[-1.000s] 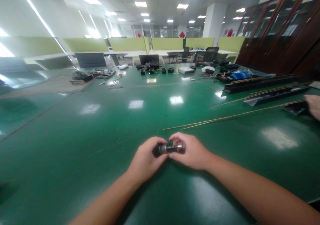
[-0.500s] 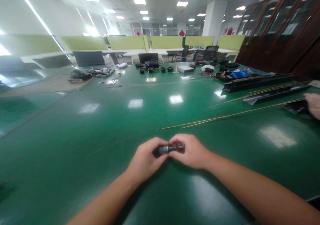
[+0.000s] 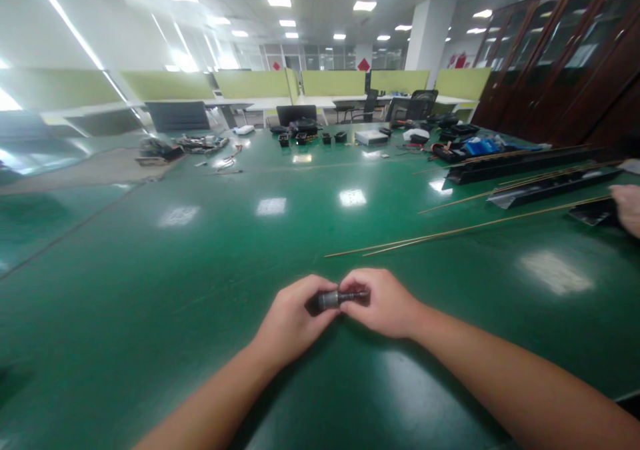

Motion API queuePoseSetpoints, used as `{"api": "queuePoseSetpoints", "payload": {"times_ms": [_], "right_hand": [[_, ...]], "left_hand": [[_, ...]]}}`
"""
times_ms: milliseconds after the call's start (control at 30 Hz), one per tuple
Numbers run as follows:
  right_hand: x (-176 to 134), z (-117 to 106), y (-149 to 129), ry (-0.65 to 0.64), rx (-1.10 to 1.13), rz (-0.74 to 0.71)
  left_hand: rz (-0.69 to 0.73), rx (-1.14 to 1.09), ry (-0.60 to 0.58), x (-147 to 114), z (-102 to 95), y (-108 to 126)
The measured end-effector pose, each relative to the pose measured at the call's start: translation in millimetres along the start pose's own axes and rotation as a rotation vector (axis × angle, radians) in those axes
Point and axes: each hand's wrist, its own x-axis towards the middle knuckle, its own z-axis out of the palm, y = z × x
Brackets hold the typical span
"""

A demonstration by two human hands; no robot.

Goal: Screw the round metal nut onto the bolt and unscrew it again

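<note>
In front of me, my left hand [image 3: 299,317] is closed around the thick end of a small dark cylindrical part [image 3: 329,300] with a grey band. From that end a thinner, stepped dark shaft runs to the right. My right hand [image 3: 383,303] curls over the shaft, its thumb and fingers closed on it. The fingertips of both hands almost meet at the part's middle. My palms cover its two ends, so its exact kind does not show. Both hands are low over the green tabletop [image 3: 240,250].
Thin brass-coloured rods [image 3: 425,238] lie beyond my right hand. Black angled channels [image 3: 550,189] are at the right, near another person's hand [image 3: 627,207]. Small black boxes [image 3: 300,140], a white box [image 3: 371,138] and cables [image 3: 230,162] sit along the far side.
The dark part has shifted very slightly between my hands, with a little more of its grey band showing. Both hands keep their grip in nearly the same place.
</note>
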Motion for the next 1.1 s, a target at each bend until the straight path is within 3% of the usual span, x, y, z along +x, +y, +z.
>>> {"api": "queuePoseSetpoints", "payload": {"times_ms": [1100], "right_hand": [[-0.8, 3.3, 4.4, -0.018, 0.04, 0.023]], "left_hand": [[0.01, 0.016, 0.055, -2.1, 2.0, -1.6]]}}
